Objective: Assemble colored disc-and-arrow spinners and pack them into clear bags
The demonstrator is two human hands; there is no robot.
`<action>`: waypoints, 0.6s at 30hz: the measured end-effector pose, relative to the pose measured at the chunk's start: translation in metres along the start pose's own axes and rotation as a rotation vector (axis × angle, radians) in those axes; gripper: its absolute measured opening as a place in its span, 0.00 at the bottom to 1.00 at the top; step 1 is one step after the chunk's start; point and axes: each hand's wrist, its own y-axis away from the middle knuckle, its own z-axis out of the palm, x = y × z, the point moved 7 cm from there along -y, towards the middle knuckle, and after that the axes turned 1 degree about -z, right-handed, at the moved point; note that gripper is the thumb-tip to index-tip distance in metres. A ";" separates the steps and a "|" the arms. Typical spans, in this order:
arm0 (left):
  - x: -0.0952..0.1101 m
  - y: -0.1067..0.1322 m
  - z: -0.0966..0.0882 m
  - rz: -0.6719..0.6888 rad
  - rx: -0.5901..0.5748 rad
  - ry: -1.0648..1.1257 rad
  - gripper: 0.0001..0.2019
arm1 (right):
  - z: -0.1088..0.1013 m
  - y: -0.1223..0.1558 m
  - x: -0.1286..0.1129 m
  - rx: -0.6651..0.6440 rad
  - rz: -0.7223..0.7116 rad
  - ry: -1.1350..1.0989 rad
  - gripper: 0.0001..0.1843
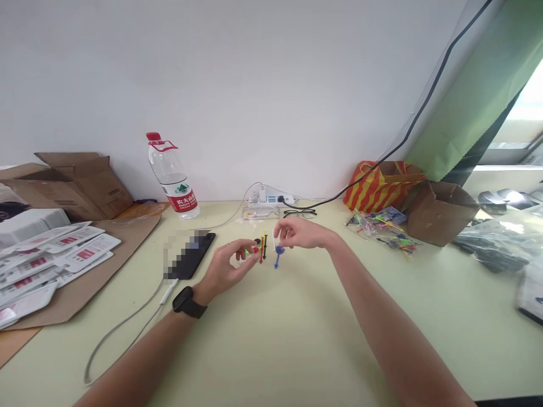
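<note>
Blue colours the small arrow-shaped piece (pixel 277 260) located directly below the right hand (pixel 302 233). The right hand is partly curled, with its fingertips drawn close together beside a thin white piece (pixel 274 240); whether it grips the white or the blue piece cannot be determined. The left hand (pixel 227 265) is half open, thumb and forefinger curved towards each other, next to a small red piece (pixel 256 250); contact cannot be confirmed. Between the hands, a black arrow (pixel 265 247) lies alongside thin red and yellow pieces. A black watch (pixel 189 302) is fitted to the left wrist. Left of this wrist, a dark phone (pixel 194 257) rests on the pale table (pixel 271 345). Beyond the hands, folded glasses (pixel 300 213) lie in front of a white power strip (pixel 274 195) near the wall. A clear bottle (pixel 175 178) with a red cap stands to the left; bagged coloured pieces (pixel 382 229) lie to the right.
</note>
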 end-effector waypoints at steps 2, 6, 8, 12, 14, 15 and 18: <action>0.004 0.001 0.011 -0.047 -0.049 0.100 0.22 | 0.005 -0.007 -0.009 0.147 -0.024 -0.051 0.13; 0.000 0.001 0.021 -0.144 -0.034 0.197 0.23 | 0.032 -0.019 -0.024 0.224 -0.066 -0.089 0.15; -0.009 0.001 0.021 -0.195 0.002 0.261 0.17 | 0.039 -0.023 -0.029 0.264 -0.111 -0.094 0.13; -0.032 0.000 0.016 -0.317 0.094 0.403 0.16 | 0.027 -0.023 -0.024 0.520 -0.112 -0.078 0.11; -0.039 0.000 0.012 -0.329 0.140 0.404 0.16 | 0.027 -0.025 -0.012 0.505 -0.019 -0.133 0.13; -0.039 -0.001 0.009 -0.312 0.155 0.372 0.16 | 0.033 -0.028 -0.007 0.423 0.017 -0.204 0.14; -0.038 -0.003 0.006 -0.262 0.172 0.260 0.15 | 0.053 -0.033 -0.003 0.142 0.029 -0.485 0.18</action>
